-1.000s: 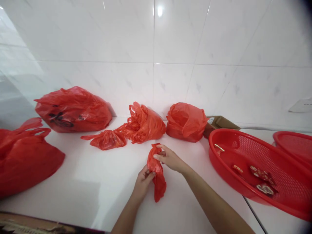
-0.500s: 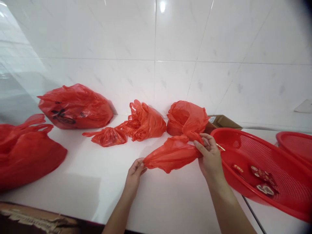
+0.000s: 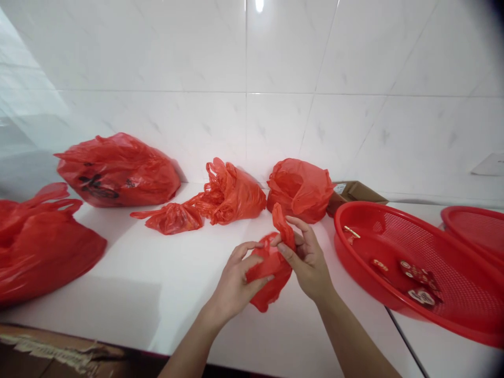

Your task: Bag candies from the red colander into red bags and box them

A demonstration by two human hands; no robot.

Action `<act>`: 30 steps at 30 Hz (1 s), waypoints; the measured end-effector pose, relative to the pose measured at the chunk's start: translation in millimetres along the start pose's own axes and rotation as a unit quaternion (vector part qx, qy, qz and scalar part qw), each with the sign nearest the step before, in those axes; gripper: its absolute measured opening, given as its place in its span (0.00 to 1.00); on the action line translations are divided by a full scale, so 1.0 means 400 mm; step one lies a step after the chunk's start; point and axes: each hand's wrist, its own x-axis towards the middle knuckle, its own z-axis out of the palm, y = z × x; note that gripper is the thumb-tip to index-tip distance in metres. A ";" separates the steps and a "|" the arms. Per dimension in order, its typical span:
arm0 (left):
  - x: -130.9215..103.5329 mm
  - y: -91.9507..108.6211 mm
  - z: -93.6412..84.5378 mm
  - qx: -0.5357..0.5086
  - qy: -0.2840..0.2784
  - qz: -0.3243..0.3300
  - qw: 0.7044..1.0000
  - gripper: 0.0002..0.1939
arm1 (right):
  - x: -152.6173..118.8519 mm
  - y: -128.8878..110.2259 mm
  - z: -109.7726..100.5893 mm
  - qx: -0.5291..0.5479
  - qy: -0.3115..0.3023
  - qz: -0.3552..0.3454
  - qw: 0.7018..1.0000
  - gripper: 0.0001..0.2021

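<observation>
Head view: small red plastic bag (image 3: 271, 273) crumpled between both hands, just above white counter (image 3: 157, 283), near its front edge. Left hand (image 3: 236, 281) grips bag's lower bulk, fingers curled round it; right hand (image 3: 309, 260) pinches bag's upper tail betw. thumb and fingers, tail sticking up.

Behind the small bag, vs. the tiled wall: stuffed red bag w/ open mouth (image 3: 301, 189), directly back; red bag w/ bunched handles (image 3: 232, 194) back-left; flat little red bag (image 3: 171, 218) further left, touching that one; big red bag w/ black print (image 3: 118, 170) far back-left. Large red bag (image 3: 39, 247) far left of small bag, at counter edge. None of them touch the hands.

Right of small bag: round red mesh basket (image 3: 452, 252), tilted, holding a few small red-and-white wrapped pieces (image 3: 419, 283) plus a small gold-coloured bit (image 3: 350, 231) near its back rim. Second red basket (image 3: 476, 231) behind it, contents can't tell. Cardboard box (image 3: 354, 191) betw. stuffed bag and basket.
</observation>
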 end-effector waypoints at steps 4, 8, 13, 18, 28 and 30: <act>-0.012 -0.033 -0.005 -0.015 0.127 0.013 0.992 0.13 | 0.011 -0.006 -0.051 -0.073 0.111 0.007 0.991 0.21; -0.034 -0.082 -0.039 0.020 0.225 0.049 0.973 0.20 | 0.029 0.000 -0.121 -0.136 0.226 -0.017 0.964 0.22; -0.038 -0.083 -0.082 0.060 0.305 0.013 0.950 0.17 | 0.030 -0.019 -0.155 -0.173 0.263 -0.084 0.945 0.22; 0.006 0.032 -0.051 0.119 0.167 0.167 0.964 0.15 | 0.002 -0.044 -0.083 -0.234 0.082 -0.132 0.960 0.20; 0.059 0.051 0.016 0.174 -0.021 0.180 0.968 0.22 | -0.019 -0.067 -0.103 -0.225 0.044 -0.121 0.966 0.21; 0.070 0.062 0.025 0.181 -0.029 0.211 0.960 0.19 | -0.019 -0.070 -0.101 -0.220 0.033 -0.111 0.968 0.21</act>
